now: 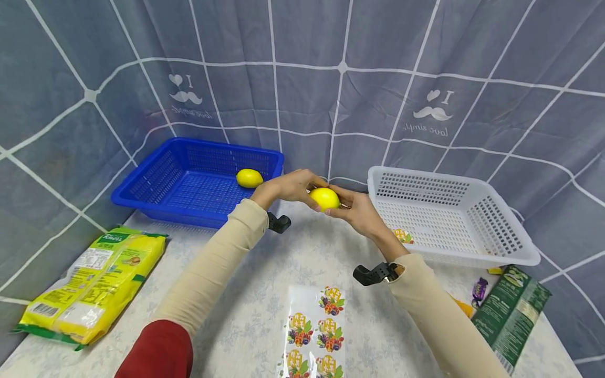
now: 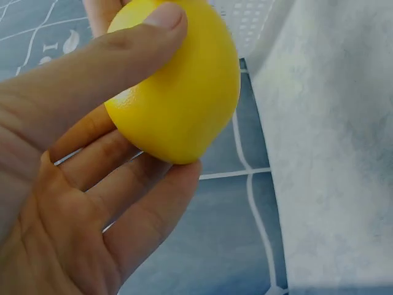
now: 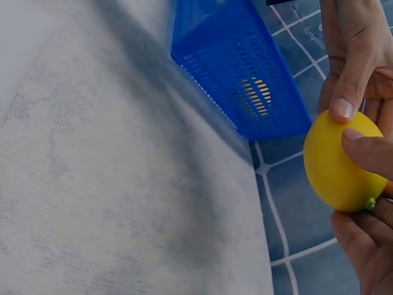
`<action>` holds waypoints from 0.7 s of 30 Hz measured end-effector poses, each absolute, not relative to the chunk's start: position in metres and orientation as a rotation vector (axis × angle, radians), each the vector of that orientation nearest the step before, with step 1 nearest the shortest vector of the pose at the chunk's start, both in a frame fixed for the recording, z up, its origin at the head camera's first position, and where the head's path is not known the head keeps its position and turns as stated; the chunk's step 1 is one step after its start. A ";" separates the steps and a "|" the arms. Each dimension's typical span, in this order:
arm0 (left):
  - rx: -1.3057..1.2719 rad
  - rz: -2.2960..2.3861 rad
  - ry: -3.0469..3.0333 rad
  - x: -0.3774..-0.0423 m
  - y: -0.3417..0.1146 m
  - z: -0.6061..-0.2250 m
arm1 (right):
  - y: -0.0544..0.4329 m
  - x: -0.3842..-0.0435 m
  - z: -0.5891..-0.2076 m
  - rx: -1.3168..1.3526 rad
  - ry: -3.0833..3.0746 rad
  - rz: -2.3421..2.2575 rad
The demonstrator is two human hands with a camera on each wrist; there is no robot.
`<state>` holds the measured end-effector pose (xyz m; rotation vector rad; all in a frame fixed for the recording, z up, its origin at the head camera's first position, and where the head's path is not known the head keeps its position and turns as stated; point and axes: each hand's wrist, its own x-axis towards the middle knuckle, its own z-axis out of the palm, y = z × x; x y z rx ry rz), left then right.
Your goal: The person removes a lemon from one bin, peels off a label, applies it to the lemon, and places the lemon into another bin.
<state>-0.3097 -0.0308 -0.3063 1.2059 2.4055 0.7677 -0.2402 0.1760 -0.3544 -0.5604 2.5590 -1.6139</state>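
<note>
Both hands hold one yellow lemon (image 1: 324,199) between them, above the back of the table. The left hand (image 1: 299,187) grips it from the left, its thumb lying across the skin in the left wrist view, where the lemon (image 2: 184,92) fills the upper middle. From the other side the right hand (image 1: 355,210) pinches it, thumb on the front and fingers behind. A small green stem end shows on the lemon (image 3: 341,166) in the right wrist view. Another lemon (image 1: 249,178) lies in the blue basket (image 1: 198,220) at the left, just behind the left wrist.
A white basket (image 1: 501,257) with a sticker (image 1: 403,235) inside stands at the right. A sheet of fruit stickers (image 1: 314,336) lies at the front. A yellow Knorr bag (image 1: 94,283) sits left; a green packet (image 1: 512,310) and a purple-wrapped candy (image 1: 479,290) lie right.
</note>
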 end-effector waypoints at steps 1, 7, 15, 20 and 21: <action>1.199 0.765 2.422 -0.309 -0.031 -0.308 | 0.175 -0.240 -0.356 -0.563 2.568 -1.607; 1.177 0.812 2.458 -0.306 -0.029 -0.328 | 0.172 -0.240 -0.370 -0.542 2.583 -1.615; 1.152 0.793 2.518 -0.298 -0.024 -0.361 | 0.168 -0.237 -0.394 -0.462 2.618 -1.545; 1.128 0.778 2.534 -0.296 -0.023 -0.381 | 0.166 -0.234 -0.406 -0.435 2.622 -1.483; 1.123 0.783 2.533 -0.296 -0.023 -0.384 | 0.166 -0.234 -0.408 -0.430 2.626 -1.470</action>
